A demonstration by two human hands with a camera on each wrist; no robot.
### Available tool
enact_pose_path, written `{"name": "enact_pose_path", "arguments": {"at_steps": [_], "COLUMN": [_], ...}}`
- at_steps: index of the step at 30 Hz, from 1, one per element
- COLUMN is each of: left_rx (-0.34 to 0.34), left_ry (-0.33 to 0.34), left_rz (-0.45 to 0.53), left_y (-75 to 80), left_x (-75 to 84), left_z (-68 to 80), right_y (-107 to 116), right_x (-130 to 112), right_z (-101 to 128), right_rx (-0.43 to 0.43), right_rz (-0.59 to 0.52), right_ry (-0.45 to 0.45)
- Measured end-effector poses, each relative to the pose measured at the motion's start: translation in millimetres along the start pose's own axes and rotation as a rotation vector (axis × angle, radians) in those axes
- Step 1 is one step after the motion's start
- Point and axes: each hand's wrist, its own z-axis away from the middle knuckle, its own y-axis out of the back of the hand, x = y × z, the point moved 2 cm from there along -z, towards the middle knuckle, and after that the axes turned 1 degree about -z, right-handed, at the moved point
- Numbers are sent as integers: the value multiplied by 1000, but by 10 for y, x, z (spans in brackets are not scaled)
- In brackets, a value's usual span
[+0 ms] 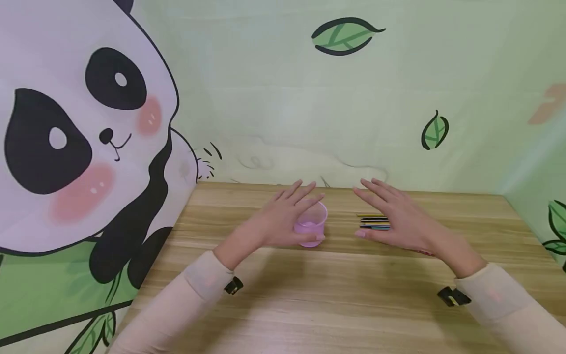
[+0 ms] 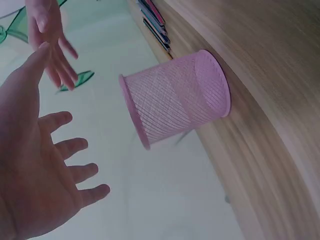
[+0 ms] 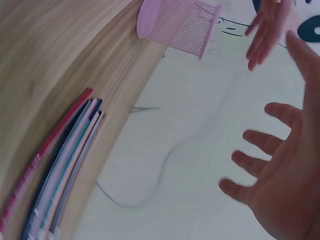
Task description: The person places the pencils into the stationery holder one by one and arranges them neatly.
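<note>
A pink mesh pen holder (image 1: 309, 228) stands upright on the wooden table, partly behind my left hand (image 1: 285, 219) in the head view. That hand is raised with its fingers spread and holds nothing; the left wrist view shows a gap between it and the pen holder (image 2: 175, 97). To the right, my right hand (image 1: 398, 216) is also raised, fingers apart and nothing in its grasp. Below it several pencils (image 1: 375, 221) lie side by side, partly covered by the hand in the head view. In the right wrist view a red pencil (image 3: 47, 142) lies along the near side of the bunch.
The wooden table (image 1: 300, 305) ends at a pale green backdrop (image 1: 274, 98) printed with leaves. A large printed panda (image 1: 128, 137) fills the left side. Small black devices (image 1: 454, 296) are strapped at both sleeve cuffs.
</note>
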Motion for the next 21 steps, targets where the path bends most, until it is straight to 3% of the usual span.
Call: {"name": "enact_pose_path", "arguments": {"at_steps": [6, 10, 15, 18, 21], "left_rx": [72, 112, 186, 216, 202], "left_ry": [70, 153, 188, 187, 181], "left_rz": [390, 566, 742, 848, 928], "left_y": [-126, -301, -574, -696, -795], "left_x": [-327, -502, -578, -571, -559], "left_z": [-39, -27, -21, -44, -66], "right_y": [-37, -98, -283, -432, -599], "right_x": [205, 380, 603, 748, 880], "right_z": [-54, -147, -295, -367, -408], "right_rx": [3, 17, 37, 42, 32], "right_rz": [-305, -447, -497, -467, -410], "right_ry": [-93, -182, -279, -318, -340]}}
